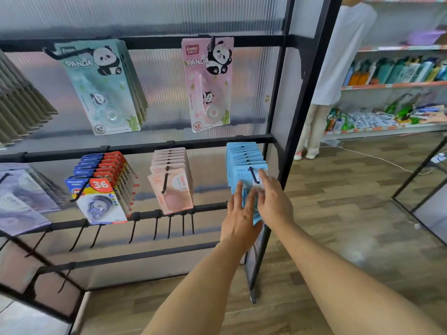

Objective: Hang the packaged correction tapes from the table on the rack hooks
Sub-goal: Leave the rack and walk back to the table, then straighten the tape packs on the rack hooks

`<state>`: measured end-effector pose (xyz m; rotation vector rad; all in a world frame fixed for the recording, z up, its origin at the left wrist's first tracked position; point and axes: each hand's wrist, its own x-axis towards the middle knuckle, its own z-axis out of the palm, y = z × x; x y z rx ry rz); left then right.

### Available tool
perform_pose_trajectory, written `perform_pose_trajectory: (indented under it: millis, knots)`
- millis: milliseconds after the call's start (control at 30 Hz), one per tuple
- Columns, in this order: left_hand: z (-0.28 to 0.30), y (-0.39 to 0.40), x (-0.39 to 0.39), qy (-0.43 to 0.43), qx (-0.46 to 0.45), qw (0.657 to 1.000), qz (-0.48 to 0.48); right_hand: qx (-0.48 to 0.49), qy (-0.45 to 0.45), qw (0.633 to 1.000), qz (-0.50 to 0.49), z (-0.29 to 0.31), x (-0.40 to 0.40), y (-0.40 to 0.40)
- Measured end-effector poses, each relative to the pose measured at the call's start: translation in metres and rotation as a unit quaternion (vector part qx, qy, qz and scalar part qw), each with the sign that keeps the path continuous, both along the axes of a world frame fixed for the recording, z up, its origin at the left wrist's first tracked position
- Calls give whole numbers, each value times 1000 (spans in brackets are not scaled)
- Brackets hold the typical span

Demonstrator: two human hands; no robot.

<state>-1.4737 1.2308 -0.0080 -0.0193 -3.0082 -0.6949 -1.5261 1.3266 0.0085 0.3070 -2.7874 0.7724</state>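
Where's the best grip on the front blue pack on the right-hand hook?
Probably its lower side edges, pinched from the front. The front blue pack hangs flat on the hook, which runs through its top hole, so the top is taken. The left hand and right hand already lie on its lower half.

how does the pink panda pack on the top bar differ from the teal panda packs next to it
The pink panda pack seems to hang alone on its hook and nearly straight; the teal panda packs hang as a stack of several, tilted, with their bottoms swung to the right. The pink pack hangs further right, nearer the rack's upright post. Both show a cartoon panda, the word PANDA and a clear blister holding a correction tape.
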Motion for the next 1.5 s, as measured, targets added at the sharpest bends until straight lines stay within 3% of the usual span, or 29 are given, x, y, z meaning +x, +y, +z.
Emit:
perform_pose_trajectory:
  millis: [433,633,867,1133,1500]
  knots:
    - [3,-20,-8,-27,-37,999,-20,68,-2,998,8,-4,-9,-7]
    - [-5,-28,32,-38,-62,996,59,155,-16,987,44,-12,23,3]
    - [-21,-43,124,-84,-73,977,182,228,-33,958,174,-18,86,-17]
    - [-19,-93,248,-97,-63,927,357,240,-40,903,354,-19,169,-103]
    - [-19,-181,475,-96,-36,811,576,263,14,782,565,-5,363,-251]
